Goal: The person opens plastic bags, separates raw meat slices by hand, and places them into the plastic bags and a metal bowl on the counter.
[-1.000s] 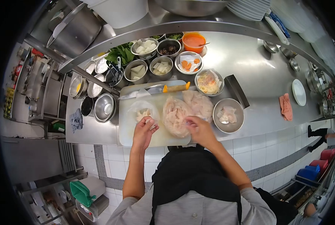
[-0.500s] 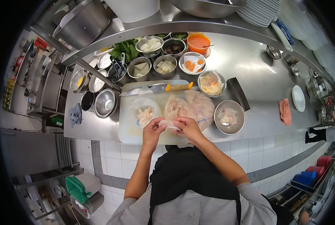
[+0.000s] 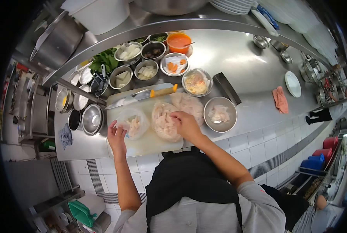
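Pale pink meat strips (image 3: 163,120), limp, heaped; right hand (image 3: 187,125) touching.

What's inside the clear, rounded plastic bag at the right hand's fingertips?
Pale pink, meat-like pieces show in the bag. The right hand covers part of it; anything beneath the top pieces is hidden.

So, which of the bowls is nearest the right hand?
The steel bowl of pale pieces, just right of the board. The other bowls all sit farther from the right hand.
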The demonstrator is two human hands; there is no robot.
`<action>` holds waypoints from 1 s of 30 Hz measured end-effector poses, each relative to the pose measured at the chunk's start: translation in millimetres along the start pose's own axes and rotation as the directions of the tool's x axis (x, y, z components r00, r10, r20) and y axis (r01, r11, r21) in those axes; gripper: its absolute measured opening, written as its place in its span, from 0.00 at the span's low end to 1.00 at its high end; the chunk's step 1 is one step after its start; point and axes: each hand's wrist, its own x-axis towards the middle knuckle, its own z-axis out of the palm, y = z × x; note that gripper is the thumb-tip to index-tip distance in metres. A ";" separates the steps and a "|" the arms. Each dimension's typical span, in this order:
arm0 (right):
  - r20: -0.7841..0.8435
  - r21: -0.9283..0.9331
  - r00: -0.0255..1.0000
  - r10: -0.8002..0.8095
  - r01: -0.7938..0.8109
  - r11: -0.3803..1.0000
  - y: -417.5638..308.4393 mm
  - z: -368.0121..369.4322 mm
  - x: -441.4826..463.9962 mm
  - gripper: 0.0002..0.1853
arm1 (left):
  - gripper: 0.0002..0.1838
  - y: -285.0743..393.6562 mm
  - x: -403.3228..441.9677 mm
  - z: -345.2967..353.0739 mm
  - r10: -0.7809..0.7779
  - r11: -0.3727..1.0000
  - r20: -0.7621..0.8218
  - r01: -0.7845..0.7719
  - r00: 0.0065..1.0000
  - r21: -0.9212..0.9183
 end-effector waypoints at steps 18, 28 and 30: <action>0.376 -0.617 0.926 -0.025 0.270 0.739 10.4 15.4 10.4 0.23 | 0.19 -8.8 -68.6 90.9 0.115 0.709 0.557 -0.461 0.823 0.534; 0.296 -0.109 0.939 0.174 -0.148 0.983 33.7 9.6 22.0 0.14 | 0.25 -32.7 -41.7 114.4 0.175 0.442 0.617 -0.621 0.768 0.648; 0.359 0.098 0.899 0.251 -0.304 0.948 27.3 -2.7 21.5 0.15 | 0.24 -34.3 -41.2 116.7 0.140 0.436 0.611 -0.603 0.779 0.668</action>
